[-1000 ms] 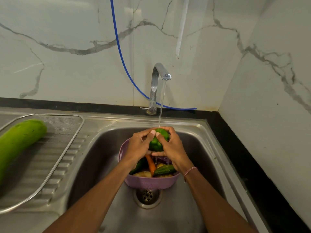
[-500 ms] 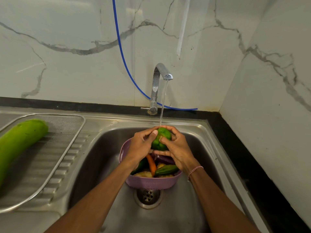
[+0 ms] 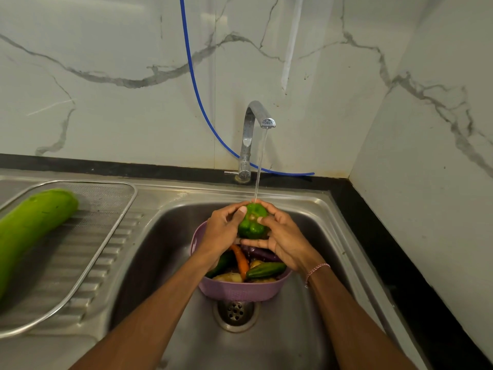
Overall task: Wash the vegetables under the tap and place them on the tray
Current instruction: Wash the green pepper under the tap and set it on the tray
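Under the running tap (image 3: 252, 140), a green bell pepper (image 3: 252, 222) is held in both hands.
The left hand (image 3: 222, 232) and right hand (image 3: 286, 240) curl round the pepper from either side, and the water stream (image 3: 260, 166) strikes its top. It is just above a pink colander (image 3: 234, 291) sitting in the sink (image 3: 160, 249). In the colander lie a carrot (image 3: 240, 259), a purple aubergine (image 3: 260, 253), a cucumber (image 3: 265, 269) and potatoes (image 3: 229, 277). On the mesh tray (image 3: 104, 198) at the left rests a long green gourd (image 3: 29, 231).
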Tool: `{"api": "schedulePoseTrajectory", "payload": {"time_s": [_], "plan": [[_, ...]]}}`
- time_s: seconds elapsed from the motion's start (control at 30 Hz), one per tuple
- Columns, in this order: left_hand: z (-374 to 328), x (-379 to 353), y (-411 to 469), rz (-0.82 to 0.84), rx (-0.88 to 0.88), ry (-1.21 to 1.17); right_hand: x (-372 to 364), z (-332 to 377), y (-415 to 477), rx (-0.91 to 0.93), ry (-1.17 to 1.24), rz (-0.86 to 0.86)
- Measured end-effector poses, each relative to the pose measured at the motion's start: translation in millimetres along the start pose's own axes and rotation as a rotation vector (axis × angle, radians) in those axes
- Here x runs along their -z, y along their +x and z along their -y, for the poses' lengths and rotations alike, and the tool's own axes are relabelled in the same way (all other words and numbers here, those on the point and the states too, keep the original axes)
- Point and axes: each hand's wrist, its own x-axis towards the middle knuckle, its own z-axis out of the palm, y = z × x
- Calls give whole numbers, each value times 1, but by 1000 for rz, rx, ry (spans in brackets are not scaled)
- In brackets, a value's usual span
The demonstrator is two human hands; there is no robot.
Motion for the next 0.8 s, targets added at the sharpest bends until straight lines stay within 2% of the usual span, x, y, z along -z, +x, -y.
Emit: {"api": "schedulePoseTrajectory", "payload": {"time_s": [0.1,0.2,0.4,0.5,0.6,0.8], "plan": [[1,0,1,2,17,5,0,0,-1,0,-16,38],[0,1,1,37,52,-12,-4,-3,-1,37,-96,-18],[-2,5,-1,155,248,-131,-6,-5,-4,87,-196,-103],[-4,3,-2,169,248,-118,0,2,-8,27,-106,-51],[-5,2,-1,108,246,-69,5,5,-9,-46,-29,40],[-7,-1,-6,65,269,-124,-1,6,-13,-54,-73,95]]}}
